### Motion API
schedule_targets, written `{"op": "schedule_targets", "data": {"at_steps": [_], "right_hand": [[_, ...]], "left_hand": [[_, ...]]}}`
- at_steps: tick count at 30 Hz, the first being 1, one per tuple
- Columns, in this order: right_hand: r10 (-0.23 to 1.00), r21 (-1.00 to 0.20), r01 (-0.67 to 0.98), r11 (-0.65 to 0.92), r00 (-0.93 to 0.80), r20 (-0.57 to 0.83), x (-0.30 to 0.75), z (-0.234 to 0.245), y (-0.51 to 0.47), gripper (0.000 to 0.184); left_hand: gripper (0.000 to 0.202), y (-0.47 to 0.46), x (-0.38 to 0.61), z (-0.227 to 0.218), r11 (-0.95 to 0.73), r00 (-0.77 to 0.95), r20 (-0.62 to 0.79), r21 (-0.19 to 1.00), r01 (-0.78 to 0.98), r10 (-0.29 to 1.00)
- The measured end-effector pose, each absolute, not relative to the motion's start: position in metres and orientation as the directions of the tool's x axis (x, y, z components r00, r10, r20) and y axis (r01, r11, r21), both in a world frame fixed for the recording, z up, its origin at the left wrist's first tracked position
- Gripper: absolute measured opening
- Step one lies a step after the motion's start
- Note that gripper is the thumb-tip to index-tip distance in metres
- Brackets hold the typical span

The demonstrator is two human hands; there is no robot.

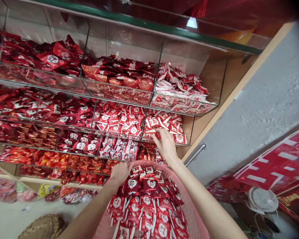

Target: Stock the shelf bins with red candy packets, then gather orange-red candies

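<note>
Shop wall of clear acrylic bins point(189, 53) heaped with red sweet wrappers.
Left hand point(121, 172) curls closed over the far rim of a pink basket point(189, 205) full of red-and-white packets point(147, 202); right hand point(166, 145), fingers loosely spread, touches binned packets point(164, 121) just above, grip unclear.

Right hand point(166, 143) reaches into a clear bin point(186, 131) of red-and-white packets point(164, 121); left hand point(121, 172) grips the far rim of the pink basket point(193, 212), heaped with similar packets.
</note>
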State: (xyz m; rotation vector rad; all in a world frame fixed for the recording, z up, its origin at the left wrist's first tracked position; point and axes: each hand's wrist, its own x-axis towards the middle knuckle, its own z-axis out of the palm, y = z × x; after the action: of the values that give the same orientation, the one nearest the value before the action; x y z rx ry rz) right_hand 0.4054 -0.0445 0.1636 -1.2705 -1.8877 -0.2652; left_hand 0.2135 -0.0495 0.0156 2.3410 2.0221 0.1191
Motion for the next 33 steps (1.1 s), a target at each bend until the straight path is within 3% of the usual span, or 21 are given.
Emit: {"op": "schedule_targets", "data": {"at_steps": [5,10,13,17,20,23,33], "right_hand": [[0.643,-0.343,0.766,0.543,-0.118,0.757,0.406,0.173,-0.075,0.022],[0.715,-0.405,0.705,0.582,-0.207,0.668,0.395,0.172,-0.120,0.021],[0.801,-0.482,0.659,0.578,-0.342,0.492,0.385,0.150,-0.141,0.019],[0.815,-0.528,0.659,0.536,-0.568,0.117,0.372,0.100,-0.161,0.017],[0.744,-0.498,0.690,0.526,-0.657,-0.125,0.361,0.066,-0.173,0.016],[0.694,-0.434,0.718,0.544,-0.676,-0.249,0.349,0.044,-0.183,0.018],[0.685,-0.223,0.758,0.613,-0.651,-0.327,0.308,0.013,-0.194,0.017]], "left_hand": [[0.061,-0.050,0.215,0.017,-0.129,0.129,0.001,0.088,0.988,0.992],[0.061,-0.050,0.215,0.017,-0.145,0.145,0.001,0.072,0.987,0.989],[0.057,-0.049,0.216,0.016,-0.150,0.152,-0.027,0.066,0.986,0.988],[0.062,-0.049,0.218,0.016,-0.133,0.135,-0.020,0.063,0.989,0.991],[0.064,-0.050,0.218,0.016,-0.131,0.133,-0.028,0.059,0.990,0.991],[0.064,-0.050,0.218,0.017,-0.130,0.132,-0.035,0.060,0.990,0.991],[0.062,-0.051,0.217,0.017,-0.122,0.125,-0.031,0.071,0.990,0.992]]}}
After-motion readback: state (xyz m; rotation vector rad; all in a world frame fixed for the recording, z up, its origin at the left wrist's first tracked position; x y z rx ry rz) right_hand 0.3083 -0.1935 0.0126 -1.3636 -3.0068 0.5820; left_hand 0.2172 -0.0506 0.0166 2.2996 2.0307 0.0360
